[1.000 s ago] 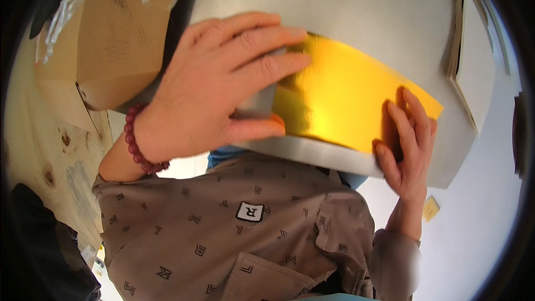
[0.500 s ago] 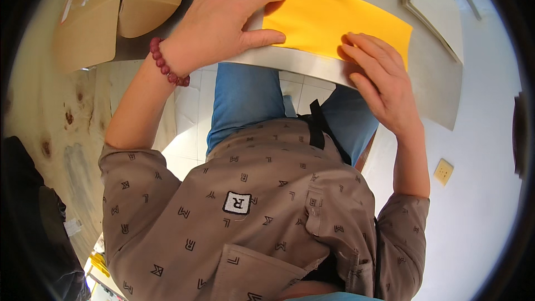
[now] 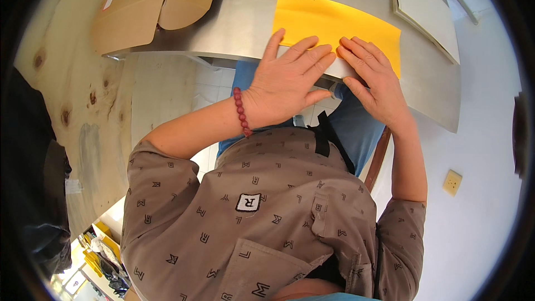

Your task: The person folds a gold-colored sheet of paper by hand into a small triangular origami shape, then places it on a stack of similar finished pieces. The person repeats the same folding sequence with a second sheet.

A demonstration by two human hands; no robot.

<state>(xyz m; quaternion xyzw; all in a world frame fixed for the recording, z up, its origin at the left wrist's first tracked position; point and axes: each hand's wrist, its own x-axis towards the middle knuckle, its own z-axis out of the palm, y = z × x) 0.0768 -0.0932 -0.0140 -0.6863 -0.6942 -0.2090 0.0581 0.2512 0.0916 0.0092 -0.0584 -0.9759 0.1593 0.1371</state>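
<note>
While left hand (image 3: 295, 76), wide, touches one sheet (image 3: 337, 21) | right hand (image 3: 374, 78), narrow, does too | one box (image 3: 131, 22) left of both

Left hand (image 3: 290, 81) and right hand (image 3: 379, 83) touch yellow sheet (image 3: 341, 22)

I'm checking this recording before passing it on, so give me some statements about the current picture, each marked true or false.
1. The left hand and the right hand both have fingers on the yellow sheet. True.
2. The bead bracelet is on the right wrist. False: the bead bracelet is on the left wrist.
3. The cardboard box is to the left of the yellow sheet. True.
4. The fingers of the left hand are curled into a fist. False: they are spread.
5. The yellow sheet lies on a metal table. True.
6. The wall socket is blue. False: it is pale yellow.
</note>
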